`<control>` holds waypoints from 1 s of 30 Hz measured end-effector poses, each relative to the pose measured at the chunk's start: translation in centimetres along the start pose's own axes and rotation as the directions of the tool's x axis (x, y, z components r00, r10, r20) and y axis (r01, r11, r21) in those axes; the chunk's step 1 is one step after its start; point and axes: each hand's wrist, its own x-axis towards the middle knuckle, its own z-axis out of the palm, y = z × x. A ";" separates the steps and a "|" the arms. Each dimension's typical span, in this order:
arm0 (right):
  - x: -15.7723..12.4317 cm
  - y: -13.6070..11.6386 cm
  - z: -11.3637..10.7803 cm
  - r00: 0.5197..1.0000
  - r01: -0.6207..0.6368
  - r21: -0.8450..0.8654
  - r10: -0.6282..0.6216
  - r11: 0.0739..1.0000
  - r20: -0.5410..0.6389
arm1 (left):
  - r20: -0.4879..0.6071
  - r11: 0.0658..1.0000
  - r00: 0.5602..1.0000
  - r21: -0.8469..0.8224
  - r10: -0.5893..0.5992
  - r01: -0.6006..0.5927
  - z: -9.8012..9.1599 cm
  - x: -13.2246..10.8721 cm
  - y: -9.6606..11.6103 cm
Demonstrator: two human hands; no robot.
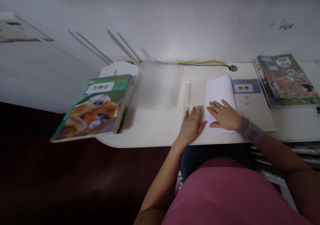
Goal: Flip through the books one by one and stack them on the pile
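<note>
A physics textbook lies on the white desk in front of me, its grey and blue cover facing up on the right. To the left of that cover a white page or inner cover is turned over, with a clear plastic book cover spread out beyond it. My right hand rests flat on the white page, fingers spread, a grey band around the wrist. Lying on the lower part of the clear plastic, my left hand has its fingers stretched out. Neither hand grips anything.
A stack of books topped by a biology textbook overhangs the desk's left edge. More translucent plastic covers lie beside it. Another book stack sits at the right. A yellow cable runs along the wall to a desk hole.
</note>
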 end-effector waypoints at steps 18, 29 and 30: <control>0.4 -1.0 0.4 0.998 -0.048 0.009 0.048 0.999 -0.045 | -0.072 0.995 0.995 -0.073 -0.069 0.064 -0.1 0.1 0.3; 0.1 -2.1 0.9 0.996 -0.031 -0.028 0.029 0.999 -0.080 | -0.057 0.996 0.996 -0.053 -0.073 0.070 0.0 0.0 0.3; 0.1 -2.0 0.8 0.996 -0.029 -0.028 0.027 0.999 -0.081 | -0.053 0.997 0.997 -0.048 -0.061 0.059 -0.1 -0.1 0.3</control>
